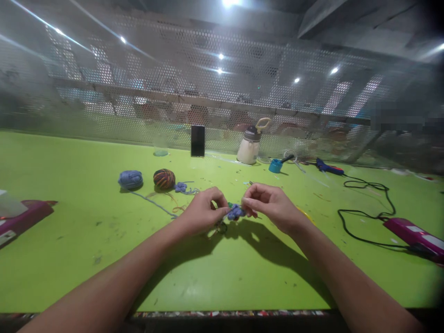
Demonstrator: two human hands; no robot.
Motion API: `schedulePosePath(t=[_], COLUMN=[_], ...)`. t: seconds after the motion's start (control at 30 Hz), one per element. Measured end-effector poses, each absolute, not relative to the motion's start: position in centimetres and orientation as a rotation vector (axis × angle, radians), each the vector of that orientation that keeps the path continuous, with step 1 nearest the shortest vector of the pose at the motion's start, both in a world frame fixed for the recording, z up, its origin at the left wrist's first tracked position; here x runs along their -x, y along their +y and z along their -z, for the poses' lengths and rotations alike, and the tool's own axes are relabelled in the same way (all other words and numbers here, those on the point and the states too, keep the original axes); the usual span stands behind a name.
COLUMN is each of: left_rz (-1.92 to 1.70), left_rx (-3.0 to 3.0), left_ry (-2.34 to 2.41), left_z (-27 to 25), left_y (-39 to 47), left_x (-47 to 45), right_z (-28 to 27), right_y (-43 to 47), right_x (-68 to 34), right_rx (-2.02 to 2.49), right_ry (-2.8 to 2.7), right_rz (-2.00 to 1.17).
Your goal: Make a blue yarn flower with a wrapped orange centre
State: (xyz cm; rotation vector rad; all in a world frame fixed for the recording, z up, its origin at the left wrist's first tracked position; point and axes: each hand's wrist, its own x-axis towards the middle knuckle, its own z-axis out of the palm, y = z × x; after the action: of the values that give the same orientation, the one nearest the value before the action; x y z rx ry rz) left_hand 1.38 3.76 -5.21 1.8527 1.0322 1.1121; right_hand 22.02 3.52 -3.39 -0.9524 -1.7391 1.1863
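Note:
A small blue-purple crocheted piece [236, 212] is between my two hands, above the middle of the table. My left hand [204, 210] pinches its left side with thumb and forefinger. Something green [230, 205] shows beside it. At the piece's right edge is my right hand [268, 203], its fingers closed on a thin tool that looks like a crochet hook [250, 182]; most of it is hidden. From a blue yarn ball [131, 179], a strand runs toward my left hand. A multicoloured yarn ball [164, 179] and a small blue crocheted flower [181, 187] lie beyond that hand.
At the back of the green table [208, 291] stand a phone [197, 141], a pale bottle [248, 150] and a clear cup [160, 147]. A blue tape roll [275, 166], a blue glue gun [329, 167] and corded magenta power strip [414, 236] are right. Another magenta strip [29, 217] sits left.

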Motion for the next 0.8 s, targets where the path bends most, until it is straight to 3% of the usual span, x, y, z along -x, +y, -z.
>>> schedulePosePath(t=[0.47, 0.8], left_rz=[-0.874, -0.804], left_rx=[-1.382, -1.04], left_ry=[0.89, 0.888], left_z=[6.1, 6.0], left_y=[3.5, 3.2], left_x=[-2.4, -2.2], right_z=[4.4, 4.8], right_y=[2.9, 3.7], right_x=[-19.5, -19.4], right_rx=[1.066, 1.052], right_ry=[-1.823, -1.338], right_rz=[-0.822, -1.268])
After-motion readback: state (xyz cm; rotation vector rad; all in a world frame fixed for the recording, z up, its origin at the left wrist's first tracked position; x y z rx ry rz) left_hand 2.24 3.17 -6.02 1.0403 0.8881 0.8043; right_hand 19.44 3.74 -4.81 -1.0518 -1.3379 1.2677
